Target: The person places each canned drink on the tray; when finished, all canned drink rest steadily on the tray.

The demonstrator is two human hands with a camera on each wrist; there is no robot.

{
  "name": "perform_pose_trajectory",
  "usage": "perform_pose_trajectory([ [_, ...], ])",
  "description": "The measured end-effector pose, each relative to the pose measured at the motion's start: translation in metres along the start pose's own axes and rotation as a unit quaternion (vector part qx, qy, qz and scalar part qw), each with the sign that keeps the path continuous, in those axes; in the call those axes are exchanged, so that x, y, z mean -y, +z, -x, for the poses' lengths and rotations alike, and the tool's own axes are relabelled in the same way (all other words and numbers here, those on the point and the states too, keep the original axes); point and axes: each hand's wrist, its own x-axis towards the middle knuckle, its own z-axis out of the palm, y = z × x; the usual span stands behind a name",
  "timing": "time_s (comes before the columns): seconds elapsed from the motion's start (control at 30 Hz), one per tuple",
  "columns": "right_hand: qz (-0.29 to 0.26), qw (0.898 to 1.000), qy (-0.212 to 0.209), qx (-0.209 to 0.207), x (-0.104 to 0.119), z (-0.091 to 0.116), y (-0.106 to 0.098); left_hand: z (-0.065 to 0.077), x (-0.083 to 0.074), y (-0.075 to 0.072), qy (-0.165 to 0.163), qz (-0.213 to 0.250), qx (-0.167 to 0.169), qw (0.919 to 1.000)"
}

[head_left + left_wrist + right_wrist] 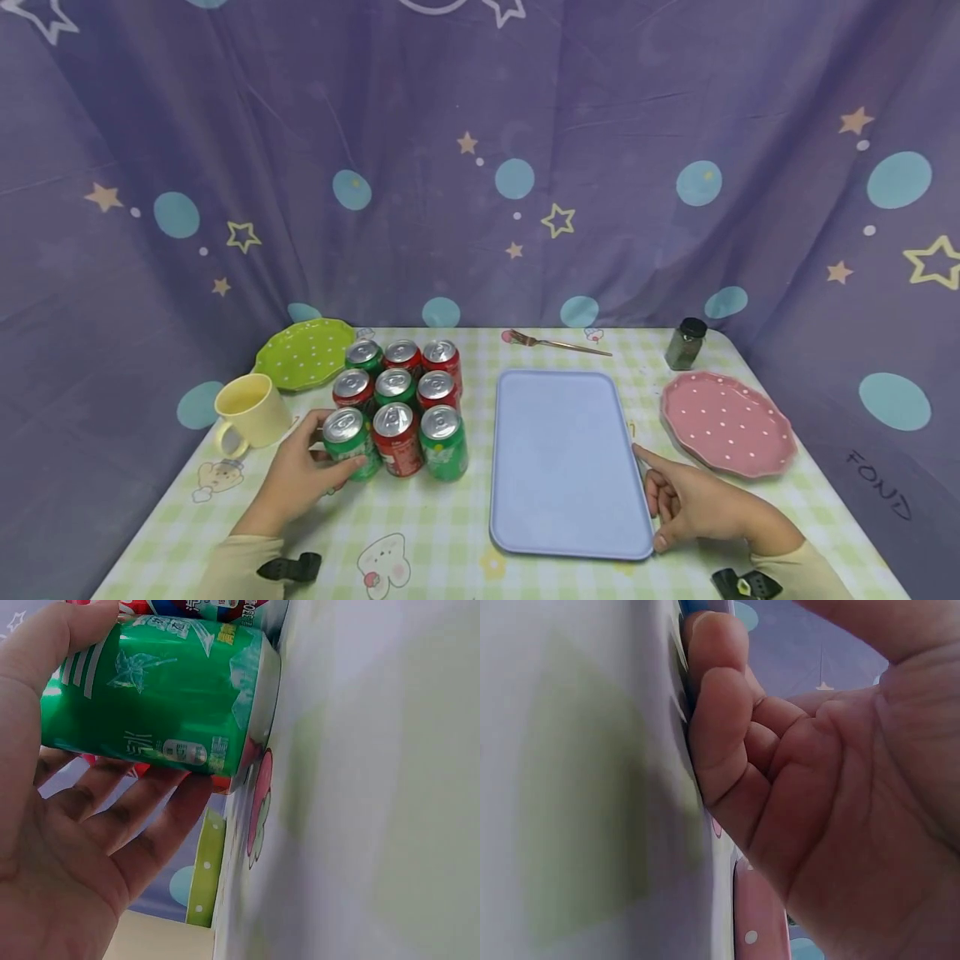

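Several drink cans stand in three close rows on the left of the table. My left hand (300, 475) curls round the green can (351, 448) at the front left, thumb on its near side and fingers behind. That green can (157, 694) stands upright with its base at the tablecloth. Beside it are a red can (397, 442) and another green can (442, 446). On the right, my right hand (693, 504) rests at the edge of a light blue tray (570, 467). Its index finger and thumb touch the tray's side; the other fingers are loosely bent over the cloth.
A yellow mug (255, 412) and a green dotted plate (306, 354) sit left of the cans. Behind the tray lies a fork (562, 343). A pink dotted plate (727, 423) and a dark-lidded jar (686, 344) are at the right. A purple curtain (480, 100) hangs behind.
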Motion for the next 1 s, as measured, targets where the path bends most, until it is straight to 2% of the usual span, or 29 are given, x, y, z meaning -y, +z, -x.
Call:
perform_pose_trajectory([
  [0.13, -0.002, 1.0, -0.002, 0.0, 0.0, 0.0, 0.0, 0.002, -0.003, -0.002, 0.0, -0.018, -0.031, 0.9993],
  [0.27, -0.006, 1.0, -0.005, -0.001, -0.001, 0.0, 0.0, 0.004, -0.014, -0.009, 0.004, -0.029, -0.091, 0.9954],
  [0.43, -0.017, 1.0, 0.0, -0.008, -0.003, 0.0, 0.0, 0.006, -0.039, -0.019, 0.04, -0.012, -0.176, 0.9835],
  [0.53, -0.034, 0.999, 0.002, -0.01, -0.004, 0.0, 0.0, 0.006, -0.06, -0.02, 0.06, -0.004, -0.204, 0.9772],
  [0.67, -0.052, 0.999, -0.005, -0.007, -0.004, 0.001, -0.001, 0.005, -0.093, -0.015, 0.083, 0.015, -0.198, 0.9766],
  [0.83, -0.055, 0.998, -0.02, -0.005, -0.005, 0.001, -0.002, -0.002, -0.132, 0.0, 0.108, 0.058, -0.158, 0.9799],
  [1.0, -0.055, 0.998, -0.025, -0.004, -0.007, 0.0, -0.001, -0.015, -0.161, 0.021, 0.134, 0.096, -0.112, 0.98],
])
